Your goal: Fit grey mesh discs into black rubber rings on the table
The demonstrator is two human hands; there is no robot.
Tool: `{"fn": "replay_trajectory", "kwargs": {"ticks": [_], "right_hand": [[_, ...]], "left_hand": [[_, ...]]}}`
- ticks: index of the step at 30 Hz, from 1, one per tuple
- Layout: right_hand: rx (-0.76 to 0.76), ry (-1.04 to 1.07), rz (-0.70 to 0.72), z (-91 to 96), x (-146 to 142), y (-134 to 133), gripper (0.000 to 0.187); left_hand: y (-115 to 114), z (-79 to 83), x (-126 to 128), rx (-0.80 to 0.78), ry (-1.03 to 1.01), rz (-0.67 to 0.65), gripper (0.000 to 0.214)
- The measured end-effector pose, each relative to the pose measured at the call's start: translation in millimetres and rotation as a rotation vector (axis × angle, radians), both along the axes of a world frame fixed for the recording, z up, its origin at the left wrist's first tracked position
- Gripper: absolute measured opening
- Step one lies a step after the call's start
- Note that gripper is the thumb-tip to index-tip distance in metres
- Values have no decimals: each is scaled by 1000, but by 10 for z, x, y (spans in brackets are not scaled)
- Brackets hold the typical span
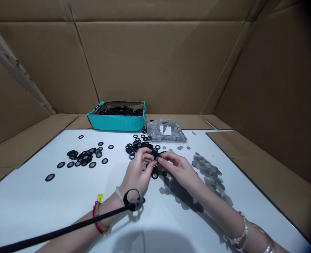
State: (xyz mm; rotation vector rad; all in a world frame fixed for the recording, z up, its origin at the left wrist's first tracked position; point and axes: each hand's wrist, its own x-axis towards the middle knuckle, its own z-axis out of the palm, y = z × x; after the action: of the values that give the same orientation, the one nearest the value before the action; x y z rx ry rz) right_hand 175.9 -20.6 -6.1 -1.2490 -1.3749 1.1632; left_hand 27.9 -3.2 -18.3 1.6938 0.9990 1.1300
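Note:
Both my hands work close together over a heap of black rubber rings [138,147] in the middle of the white table [34,200]. My left hand [138,169] and my right hand [178,170] meet at the fingertips around a black rubber ring [155,153], which is partly hidden by my fingers. More rings lie just below my hands. A second loose group of rings [84,158] sits to the left. Grey metal discs [208,174] spread in a band to the right of my right hand.
A teal box [117,123] of black rings stands at the back edge of the table, beside a clear plastic bag of grey discs [166,130]. A black rod with a loop end [65,223] lies across my left forearm. Cardboard walls [155,63] surround the table.

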Motion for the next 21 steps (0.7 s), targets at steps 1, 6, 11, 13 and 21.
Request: {"fn": "replay_trajectory", "kwargs": {"ticks": [1, 6, 11, 13, 21], "right_hand": [[-5, 5, 0, 15, -4, -7, 19], [-3, 31, 9, 81, -4, -41, 20], [102, -13, -5, 54, 29, -24, 17], [118, -33, 13, 38, 42, -8, 16], [21, 37, 29, 19, 57, 15, 17]], "left_hand": [[-4, 11, -6, 31, 31, 9, 21], [-14, 63, -26, 136, 93, 19, 17], [16, 59, -11, 36, -72, 28, 16], [36, 64, -9, -20, -135, 28, 15], [6, 162, -7, -112, -137, -37, 11]]}}
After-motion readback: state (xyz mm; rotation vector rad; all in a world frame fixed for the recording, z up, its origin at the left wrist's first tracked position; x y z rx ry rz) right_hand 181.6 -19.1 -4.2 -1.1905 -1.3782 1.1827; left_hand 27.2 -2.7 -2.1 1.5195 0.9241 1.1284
